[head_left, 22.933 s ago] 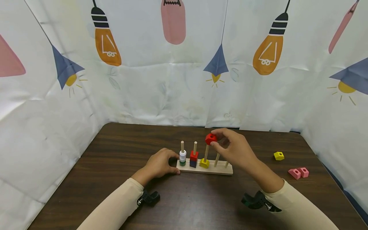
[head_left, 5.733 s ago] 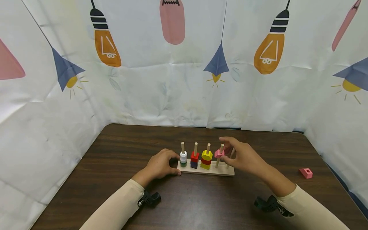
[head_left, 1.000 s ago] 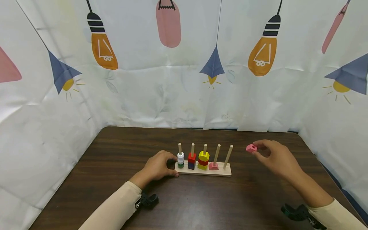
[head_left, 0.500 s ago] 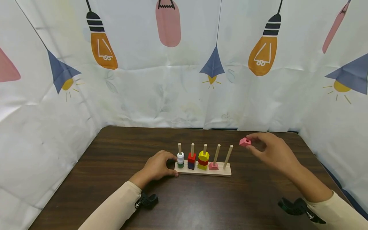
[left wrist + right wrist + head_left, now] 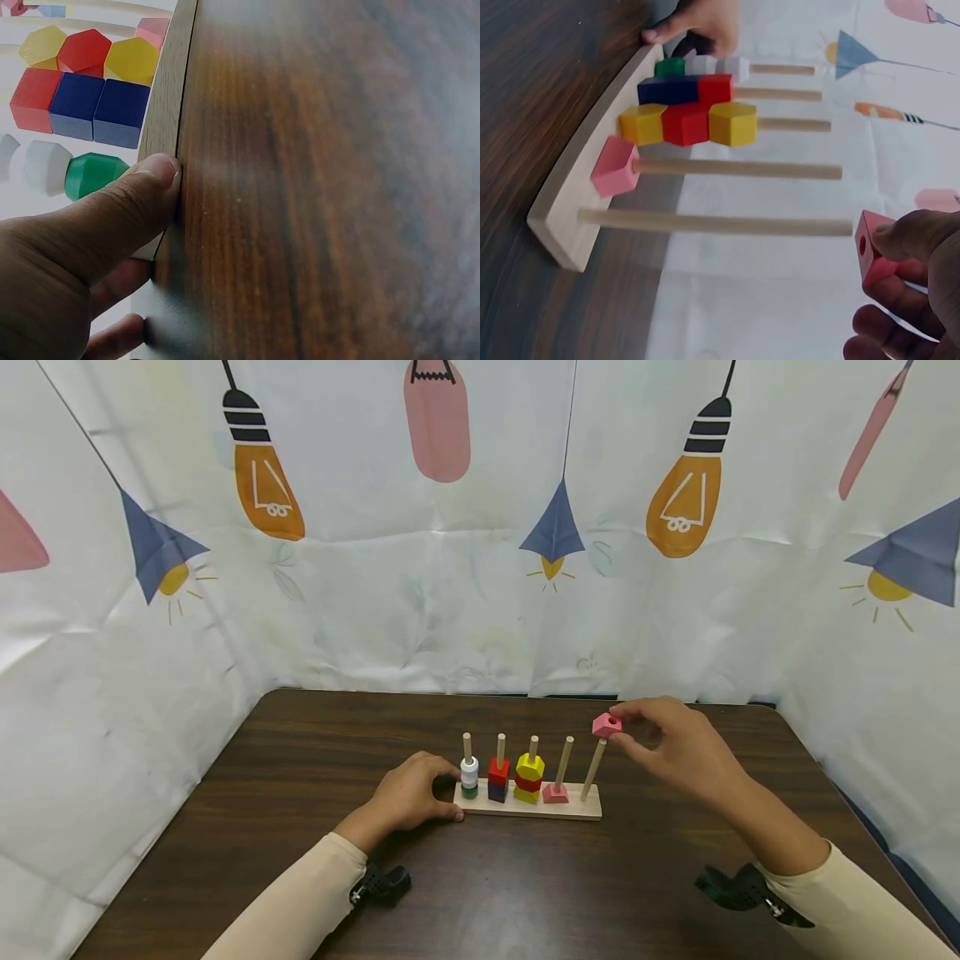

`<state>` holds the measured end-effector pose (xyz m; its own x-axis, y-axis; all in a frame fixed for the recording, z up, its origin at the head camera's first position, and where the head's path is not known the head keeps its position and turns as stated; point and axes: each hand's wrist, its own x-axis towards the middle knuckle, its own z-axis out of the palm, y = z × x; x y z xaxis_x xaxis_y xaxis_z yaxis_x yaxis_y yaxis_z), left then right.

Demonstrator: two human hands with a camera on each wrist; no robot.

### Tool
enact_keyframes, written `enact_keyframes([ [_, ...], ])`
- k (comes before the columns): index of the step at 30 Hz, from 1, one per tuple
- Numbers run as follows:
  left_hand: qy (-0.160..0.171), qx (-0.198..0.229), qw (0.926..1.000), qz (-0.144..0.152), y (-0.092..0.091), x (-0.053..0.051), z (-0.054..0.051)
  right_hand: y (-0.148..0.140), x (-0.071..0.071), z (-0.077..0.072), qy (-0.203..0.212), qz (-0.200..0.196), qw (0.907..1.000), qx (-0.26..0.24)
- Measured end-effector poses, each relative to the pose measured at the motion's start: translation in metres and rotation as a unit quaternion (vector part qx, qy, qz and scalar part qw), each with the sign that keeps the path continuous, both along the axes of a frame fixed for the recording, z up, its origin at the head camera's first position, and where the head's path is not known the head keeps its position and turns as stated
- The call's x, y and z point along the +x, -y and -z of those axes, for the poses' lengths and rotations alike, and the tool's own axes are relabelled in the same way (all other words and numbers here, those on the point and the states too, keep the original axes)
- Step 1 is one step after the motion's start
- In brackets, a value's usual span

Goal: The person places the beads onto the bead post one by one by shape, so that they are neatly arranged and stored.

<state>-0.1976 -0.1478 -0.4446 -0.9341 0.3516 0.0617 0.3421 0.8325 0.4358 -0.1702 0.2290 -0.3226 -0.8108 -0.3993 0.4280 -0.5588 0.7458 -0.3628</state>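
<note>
My left hand (image 5: 408, 795) grips the left end of a wooden peg board (image 5: 517, 808), its thumb (image 5: 139, 191) pressing the front edge. My right hand (image 5: 686, 747) pinches a pink block (image 5: 607, 725) with a hole in it, just above the tip of the bare rightmost peg (image 5: 593, 770). In the right wrist view, the block's hole faces that peg's end. Another pink block (image 5: 615, 166) sits at the bottom of the fourth peg (image 5: 565, 763). Yellow and red blocks (image 5: 529, 779) stack on the third peg, and red and dark blue ones (image 5: 498, 779) on the second.
White and green beads (image 5: 468, 777) fill the lower part of the leftmost peg, beside my left hand. The brown wood-grain table (image 5: 480, 893) carries the board. Behind it hangs a white cloth (image 5: 375, 610) printed with lamps and bulbs.
Red, yellow and pink blocks went onto the third and fourth pegs. The last pink block left the table's right side; my right hand brought it leftward to the rightmost peg. My left hand stays put.
</note>
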Motion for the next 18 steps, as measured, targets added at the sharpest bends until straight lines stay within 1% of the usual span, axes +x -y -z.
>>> enact_keyframes([
  [7, -0.002, 0.003, 1.0000, 0.000, 0.000, 0.000, 0.000, 0.012, -0.001, 0.001, -0.003, -0.018, 0.9998, -0.011],
  [18, 0.003, 0.004, 1.0000, 0.000, 0.000, 0.000, -0.001, 0.029, -0.003, 0.006, 0.024, -0.033, 0.9990, -0.017],
])
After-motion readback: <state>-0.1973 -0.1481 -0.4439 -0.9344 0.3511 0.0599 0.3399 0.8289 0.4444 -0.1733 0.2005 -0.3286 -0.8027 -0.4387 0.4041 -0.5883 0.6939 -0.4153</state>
